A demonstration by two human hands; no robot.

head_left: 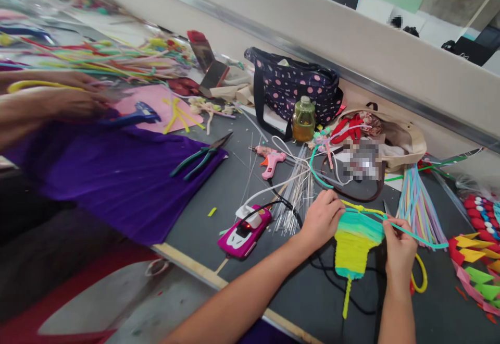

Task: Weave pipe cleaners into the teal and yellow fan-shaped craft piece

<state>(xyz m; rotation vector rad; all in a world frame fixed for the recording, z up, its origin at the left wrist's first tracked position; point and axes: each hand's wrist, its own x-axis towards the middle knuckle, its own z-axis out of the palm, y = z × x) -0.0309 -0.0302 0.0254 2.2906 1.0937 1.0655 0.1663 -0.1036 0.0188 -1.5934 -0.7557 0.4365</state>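
Note:
A flat craft piece of pipe cleaners [353,250], yellow with teal bands and a yellow stem hanging below, is held up over the dark table. My left hand [323,212] is closed on its upper left corner. At its upper right corner my right hand [400,242] pinches a teal pipe cleaner [424,238], whose free end sticks out to the right. A yellow pipe cleaner runs along the top edge between both hands. Beyond my left hand lies a bundle of thin wires [295,203]. Yellow-handled scissors [420,276] lie partly hidden behind my right wrist.
A pink glue gun [272,161] and a magenta power strip [244,234] with cords lie left of my hands. Behind stand a bottle [303,120] and a dark patterned bag [297,86]. Pastel pipe cleaners [422,208] lie right. At left, another person's hands work above purple cloth [117,177] with pliers [201,156].

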